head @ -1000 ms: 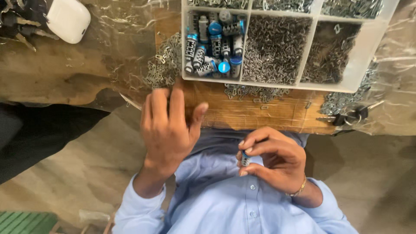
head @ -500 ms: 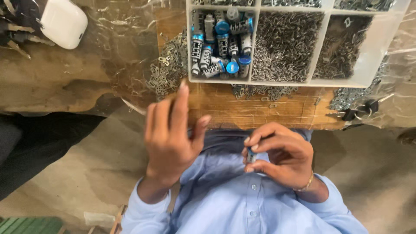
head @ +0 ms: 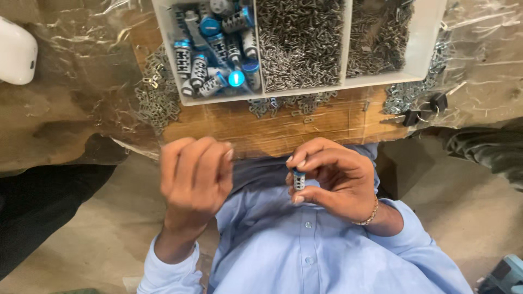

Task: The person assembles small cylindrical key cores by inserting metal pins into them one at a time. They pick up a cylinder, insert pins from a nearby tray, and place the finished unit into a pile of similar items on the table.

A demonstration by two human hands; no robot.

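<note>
Hands held apart over the lap, below the table edge. Right hand [head: 335, 177] at about 4 o'clock from frame centre, thumb and fingertips pinched on a small cylinder [head: 298, 180] — silver ribbed body, blue cap on top, held upright. A thin bracelet [head: 370, 213] sits on that wrist.

Left hand [head: 195, 177] at about 8 o'clock, fingers curled inward, back of the hand toward the camera; cannot tell whether anything is inside the curl. It touches nothing visible.

At 12 o'clock, a white divided tray [head: 430, 51] rests on a wooden board [head: 283, 128] laid over a table covered in clear plastic sheet [head: 81, 92]. Left compartment holds more blue-capped cylinders [head: 218, 49], lying jumbled. Middle compartment holds a dense pile of small metal screws [head: 299, 41]; right compartment holds a darker heap of small metal parts [head: 384, 35] — kind not clear.

Loose metal clips [head: 155, 95] lie scattered at the tray's left side, at 10 o'clock; another scatter at 2 o'clock beside two black knobs [head: 425, 109]. White rounded object [head: 16, 51] at the 9–10 o'clock edge. Light blue shirt [head: 305, 250] fills 6 o'clock.
</note>
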